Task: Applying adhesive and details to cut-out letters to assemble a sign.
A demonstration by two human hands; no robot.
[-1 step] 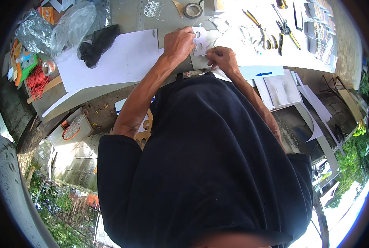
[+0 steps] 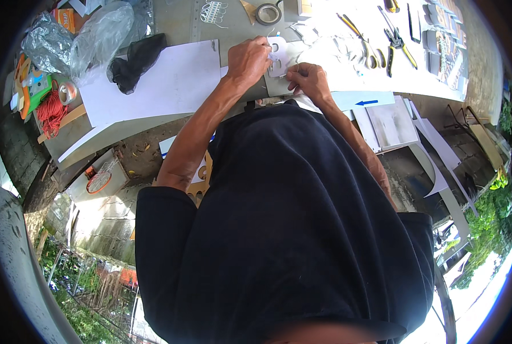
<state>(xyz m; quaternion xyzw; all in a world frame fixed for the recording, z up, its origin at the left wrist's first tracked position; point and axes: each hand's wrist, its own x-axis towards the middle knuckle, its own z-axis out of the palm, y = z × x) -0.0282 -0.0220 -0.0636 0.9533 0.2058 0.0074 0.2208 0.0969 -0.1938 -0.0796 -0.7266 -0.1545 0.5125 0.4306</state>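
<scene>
My left hand point(image 2: 249, 60) is closed, its fingertips at the left edge of a flat white cut-out piece point(image 2: 277, 67) with two rounded openings. The piece lies near the table's front edge. My right hand point(image 2: 308, 79) is just to the right and nearer to me, thumb and forefinger pinched together. A thin pale strand rises by those fingertips, but what exactly they grip is too small to make out. My left fingers partly cover the cut-out.
Beyond my hands lie a roll of tape point(image 2: 268, 14) and a white looped strip point(image 2: 212, 12). Pliers point(image 2: 398, 43) and scissors point(image 2: 362, 43) are to the right. At left, a black cloth point(image 2: 134, 64) rests on a white sheet point(image 2: 181, 80), beside plastic bags point(image 2: 104, 34) and red cord point(image 2: 51, 114).
</scene>
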